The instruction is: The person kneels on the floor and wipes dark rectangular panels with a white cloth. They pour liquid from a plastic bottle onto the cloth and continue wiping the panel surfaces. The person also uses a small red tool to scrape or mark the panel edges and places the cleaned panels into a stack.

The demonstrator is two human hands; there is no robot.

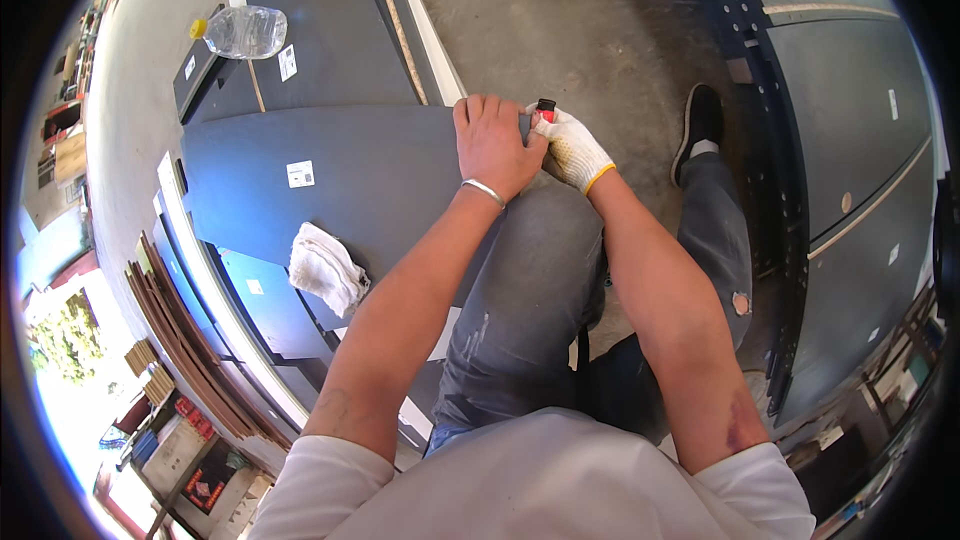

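Note:
My left hand [493, 145] is bare, with a thin silver bracelet at the wrist. It lies flat on the right end of a dark grey panel [350, 180] that rests over my knee. My right hand [572, 147] wears a white knitted glove with a yellow cuff. It is closed around a small red and black tool [545, 110] held against the panel's edge, just beside my left fingers. Most of the tool is hidden inside the glove.
A crumpled white cloth [326, 268] lies on the panel's near part. A clear plastic bottle [243, 32] with a yellow cap lies on stacked dark panels at the back left. More dark panels [850, 140] with drilled holes lean at the right. Bare concrete floor [570, 30] shows ahead.

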